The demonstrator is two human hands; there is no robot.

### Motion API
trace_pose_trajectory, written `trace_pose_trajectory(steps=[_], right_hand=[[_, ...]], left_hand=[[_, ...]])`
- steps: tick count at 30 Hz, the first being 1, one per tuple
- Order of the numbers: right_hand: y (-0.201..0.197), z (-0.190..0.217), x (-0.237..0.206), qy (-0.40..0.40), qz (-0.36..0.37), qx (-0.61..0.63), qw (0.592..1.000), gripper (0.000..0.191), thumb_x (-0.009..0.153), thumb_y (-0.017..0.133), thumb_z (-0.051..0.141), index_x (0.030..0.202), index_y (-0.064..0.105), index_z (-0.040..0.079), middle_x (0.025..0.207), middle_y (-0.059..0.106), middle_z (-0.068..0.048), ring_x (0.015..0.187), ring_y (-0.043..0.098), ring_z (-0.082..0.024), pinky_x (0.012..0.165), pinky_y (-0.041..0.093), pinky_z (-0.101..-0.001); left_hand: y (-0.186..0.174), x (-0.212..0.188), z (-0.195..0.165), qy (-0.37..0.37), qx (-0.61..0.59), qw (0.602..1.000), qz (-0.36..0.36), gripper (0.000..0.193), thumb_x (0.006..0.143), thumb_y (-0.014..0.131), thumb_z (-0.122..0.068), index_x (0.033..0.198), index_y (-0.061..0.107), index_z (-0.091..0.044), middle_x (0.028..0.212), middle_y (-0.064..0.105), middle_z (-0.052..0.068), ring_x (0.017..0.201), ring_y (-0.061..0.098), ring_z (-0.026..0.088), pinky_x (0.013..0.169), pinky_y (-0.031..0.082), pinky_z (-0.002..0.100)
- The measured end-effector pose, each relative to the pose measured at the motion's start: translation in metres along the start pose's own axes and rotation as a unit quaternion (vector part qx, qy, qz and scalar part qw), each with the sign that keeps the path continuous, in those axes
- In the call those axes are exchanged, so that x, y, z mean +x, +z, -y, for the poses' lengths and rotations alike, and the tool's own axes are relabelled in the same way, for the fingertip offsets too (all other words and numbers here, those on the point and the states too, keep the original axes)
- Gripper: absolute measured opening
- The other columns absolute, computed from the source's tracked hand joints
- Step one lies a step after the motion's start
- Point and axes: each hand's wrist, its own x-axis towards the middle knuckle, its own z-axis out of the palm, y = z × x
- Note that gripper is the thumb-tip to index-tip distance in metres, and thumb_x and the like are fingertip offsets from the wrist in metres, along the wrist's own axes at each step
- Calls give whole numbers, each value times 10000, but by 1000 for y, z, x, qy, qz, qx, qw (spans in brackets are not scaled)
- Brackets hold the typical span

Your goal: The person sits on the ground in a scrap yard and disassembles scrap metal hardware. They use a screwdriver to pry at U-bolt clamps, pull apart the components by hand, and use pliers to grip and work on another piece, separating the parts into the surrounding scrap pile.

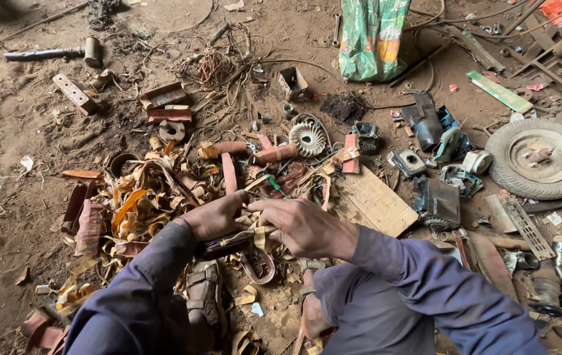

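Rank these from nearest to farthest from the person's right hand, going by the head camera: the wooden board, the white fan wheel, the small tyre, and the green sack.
From the right hand:
1. Wooden board, on the ground just to its right.
2. White fan wheel, straight beyond the hand.
3. Green sack, standing far up top.
4. Small tyre, lying flat far off to the right.

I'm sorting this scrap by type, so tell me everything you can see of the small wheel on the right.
The wheel lies flat on the dirt floor at the right edge. Its grey, dusty tyre looks like rubber and rings a pale metal hub with a rusty centre piece. It seems whole but worn. A dark bar touches its lower edge. Neither hand is near it.
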Motion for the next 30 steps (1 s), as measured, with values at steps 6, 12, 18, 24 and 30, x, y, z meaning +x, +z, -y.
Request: trace_pose_trajectory(steps=[6,12,18,24,30], right_hand=[[6,-10,-8,149,62,58,985,219,827,642,-12,1043,676,-10,746,697,-120,551,633,-205,494,488,-384],[7,-23,-11,193,21,83,977,105,892,613,23,949,701,34,689,669,-53,503,564,-131,432,443,-323],[-6,-36,-8,315,-94,115,937,61,930,635,27,943,693,15,778,714,-53,554,615,-114,445,482,-296],[0,-26,3,387,-128,169,897,101,890,675,54,982,706,24,847,755,-81,676,700,-135,589,568,-309],[-3,-24,3,234,-174,26,956,180,841,694,41,1018,720,30,881,763,-157,801,726,-175,693,564,-333]], left_hand=[[0,-1,-18,-107,45,992,40,521,771,768,-106,1287,716,-58,1139,796,109,988,751,212,907,601,339],[-24,-21,-44,29,178,938,-297,251,792,802,-106,1034,754,-59,889,780,104,776,736,200,722,596,360],[25,-43,-81,-91,112,881,-450,278,988,664,-293,953,741,-28,790,751,83,636,727,217,561,631,362],[77,-13,-98,17,-169,929,-330,660,777,814,-161,1311,484,44,1104,713,187,895,756,224,739,665,351],[71,-11,-88,13,-1,917,-400,325,844,809,-189,1097,697,-18,926,759,170,763,755,265,685,616,386]])
